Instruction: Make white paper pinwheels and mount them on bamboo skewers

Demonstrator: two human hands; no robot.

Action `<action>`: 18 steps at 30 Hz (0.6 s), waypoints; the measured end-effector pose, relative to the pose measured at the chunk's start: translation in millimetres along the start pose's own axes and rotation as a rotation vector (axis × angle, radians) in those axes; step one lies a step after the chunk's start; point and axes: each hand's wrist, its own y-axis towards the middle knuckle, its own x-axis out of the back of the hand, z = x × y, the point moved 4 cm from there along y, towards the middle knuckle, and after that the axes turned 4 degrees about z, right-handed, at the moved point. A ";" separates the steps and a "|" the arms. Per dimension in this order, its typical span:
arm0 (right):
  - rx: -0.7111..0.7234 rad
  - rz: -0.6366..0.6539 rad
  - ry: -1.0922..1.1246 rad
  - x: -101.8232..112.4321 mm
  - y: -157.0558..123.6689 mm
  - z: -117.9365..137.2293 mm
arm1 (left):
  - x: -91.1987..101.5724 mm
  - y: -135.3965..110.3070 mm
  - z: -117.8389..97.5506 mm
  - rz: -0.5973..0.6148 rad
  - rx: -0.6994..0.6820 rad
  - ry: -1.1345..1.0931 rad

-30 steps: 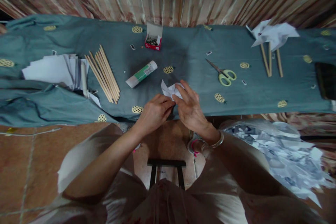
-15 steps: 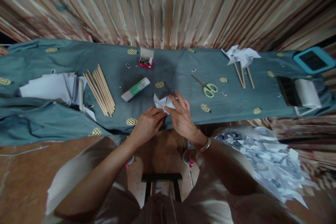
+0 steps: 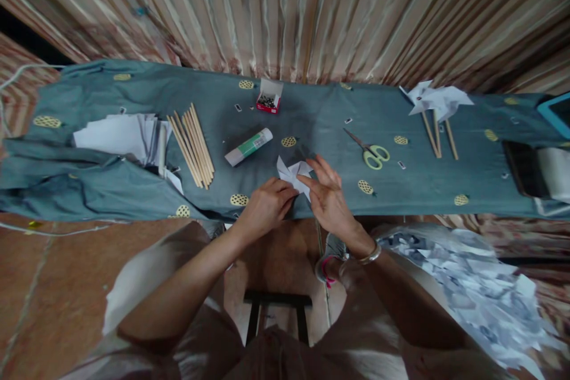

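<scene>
A white folded paper pinwheel (image 3: 291, 173) lies near the front edge of the cloth-covered table, its blades pointing outward. My left hand (image 3: 269, 205) is closed, pinching the pinwheel's lower corner between thumb and fingertips. From the other side, my right hand (image 3: 332, 196) presses a digit onto the pinwheel's middle, while its remaining fingers stretch out, apart, past the right blade. My hands hide part of the lower paper. Just up and left of the pinwheel is a green-and-white glue stick or tube (image 3: 249, 146). Scissors with light green handles (image 3: 375, 154) rest to the right.
Wooden sticks (image 3: 191, 145) and a stack of white paper (image 3: 116, 136) lie left on the teal tablecloth (image 3: 312, 107). A red box of small metal fasteners (image 3: 269, 99) stands behind. Pinwheels on sticks (image 3: 439, 101) lie back right. A bag of paper pieces (image 3: 481, 291) sits below right.
The view has shifted left, so everything appears further right. Both hands stay at the pinwheel in nearly the same pose; it has hardly moved on the table.
</scene>
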 end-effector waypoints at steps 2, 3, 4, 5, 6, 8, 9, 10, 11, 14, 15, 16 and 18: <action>0.025 0.019 -0.078 -3.6 0.4 5.6 | 0.1 -0.1 -0.2 0.008 -0.001 -0.006; 0.041 0.023 -0.111 -5.9 0.7 8.9 | 0.1 -0.1 -0.1 0.011 -0.001 -0.008; 0.055 0.025 -0.138 -8.5 1.2 12.1 | 0.2 0.0 0.0 0.013 0.001 -0.007; 0.063 0.022 -0.156 -11.0 1.8 14.8 | 0.2 0.0 0.2 0.017 0.004 -0.003; 0.066 0.015 -0.165 -13.2 2.5 16.8 | 0.2 0.1 0.3 0.023 0.008 0.002; 0.063 0.000 -0.161 -16.1 4.0 18.1 | 0.1 0.2 0.3 0.041 0.015 0.010; 0.061 -0.005 -0.154 -16.7 4.7 17.3 | 0.1 0.2 0.2 0.048 0.018 0.010; 0.058 -0.009 -0.144 -16.6 5.3 15.9 | 0.4 0.2 0.1 0.050 0.020 0.006; 0.055 -0.012 -0.134 -16.0 5.7 14.2 | 0.6 0.2 0.0 0.051 0.023 0.000; 0.037 -0.018 -0.103 -13.5 5.5 10.3 | 0.8 0.1 0.1 0.049 0.035 -0.009; 0.036 -0.013 -0.098 -13.4 5.1 10.4 | 0.5 0.0 0.2 0.053 0.038 -0.007; 0.039 -0.007 -0.093 -13.6 4.7 11.2 | 0.1 -0.2 0.2 0.059 0.039 -0.006; 0.048 -0.003 -0.090 -14.1 3.9 13.5 | -0.2 -0.5 0.1 0.060 0.038 -0.009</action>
